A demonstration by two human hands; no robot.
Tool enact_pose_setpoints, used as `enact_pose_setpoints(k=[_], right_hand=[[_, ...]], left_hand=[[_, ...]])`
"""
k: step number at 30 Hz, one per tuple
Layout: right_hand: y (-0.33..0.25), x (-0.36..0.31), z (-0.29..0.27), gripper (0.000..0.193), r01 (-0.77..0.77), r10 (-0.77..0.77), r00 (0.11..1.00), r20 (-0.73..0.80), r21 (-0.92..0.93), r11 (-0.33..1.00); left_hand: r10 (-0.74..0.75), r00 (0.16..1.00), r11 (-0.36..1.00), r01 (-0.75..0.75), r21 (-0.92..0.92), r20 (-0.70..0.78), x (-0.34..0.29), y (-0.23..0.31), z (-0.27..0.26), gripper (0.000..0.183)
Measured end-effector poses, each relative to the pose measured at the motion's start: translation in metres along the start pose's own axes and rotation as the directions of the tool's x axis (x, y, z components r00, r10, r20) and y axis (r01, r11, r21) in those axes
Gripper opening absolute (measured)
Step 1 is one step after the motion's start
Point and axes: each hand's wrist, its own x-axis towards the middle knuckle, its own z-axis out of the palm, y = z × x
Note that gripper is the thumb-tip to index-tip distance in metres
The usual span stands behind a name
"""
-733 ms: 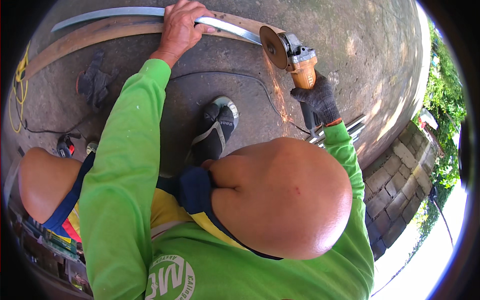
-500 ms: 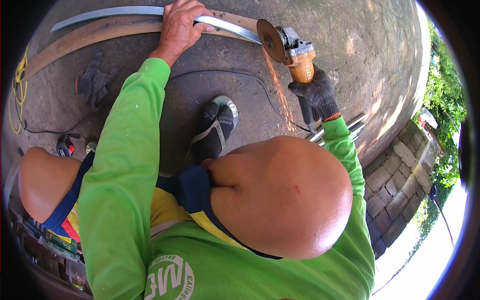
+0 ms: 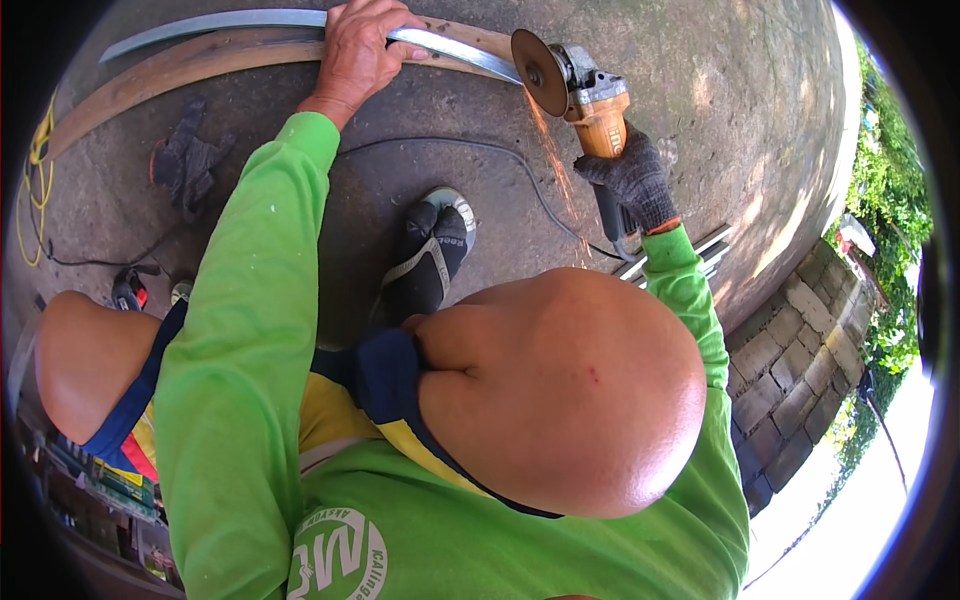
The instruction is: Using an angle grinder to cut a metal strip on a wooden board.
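My bare left hand (image 3: 362, 52) is wrapped over a shiny metal bar (image 3: 455, 50), pressing it against the wooden plank (image 3: 250, 54) beneath. In a dark knit glove, my right hand (image 3: 632, 180) grips the orange body of an angle grinder (image 3: 600, 130). The grinder's thin disc (image 3: 538, 72) stands at the bar's right end, and orange sparks (image 3: 550, 150) stream from there down toward the floor. Part of my left fingers is hidden behind the bar.
A black cord (image 3: 450, 143) runs from the grinder across the concrete floor. A loose dark glove (image 3: 187, 165) lies at left, near a yellow cord (image 3: 40, 180). Metal lengths (image 3: 712, 252) lie beyond my right wrist. Stacked blocks (image 3: 795, 375) stand at right. My foot in a sandal (image 3: 435, 250) is below the bar.
The grinder and my right hand have shifted very slightly left and up. The spark stream looks thinner. My left hand stays on the metal bar.
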Motion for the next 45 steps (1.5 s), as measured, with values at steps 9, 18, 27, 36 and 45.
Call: enact_pose_setpoints(k=[9, 18, 27, 36, 45], right_hand=[[-0.004, -0.005, -0.001, 0.062, -0.021, 0.02, 1.0, -0.014, -0.077, 0.997], [-0.003, -0.014, 0.0, 0.06, 0.005, -0.006, 1.0, -0.018, -0.063, 0.998], [0.013, -0.018, 0.003, 0.062, -0.001, -0.001, 1.0, -0.029, -0.073, 0.997], [0.002, -0.01, 0.002, 0.061, -0.008, 0.009, 1.0, 0.002, -0.028, 1.0], [-0.004, -0.001, 0.001, 0.06, -0.009, 0.009, 1.0, 0.0, 0.036, 0.999]], left_hand=[[0.0, 1.0, 1.0, 0.0, -0.006, 0.011, 0.0, 0.001, -0.002, 0.023], [-0.001, 1.0, 1.0, 0.001, 0.004, -0.003, -0.001, -0.001, 0.0, 0.022], [0.001, 1.0, 1.0, -0.001, -0.007, -0.003, -0.001, -0.002, -0.001, 0.022], [0.011, 1.0, 1.0, -0.011, -0.009, -0.012, 0.0, 0.0, -0.002, 0.021], [-0.006, 1.0, 1.0, 0.006, -0.02, -0.01, 0.0, 0.003, -0.002, 0.022]])
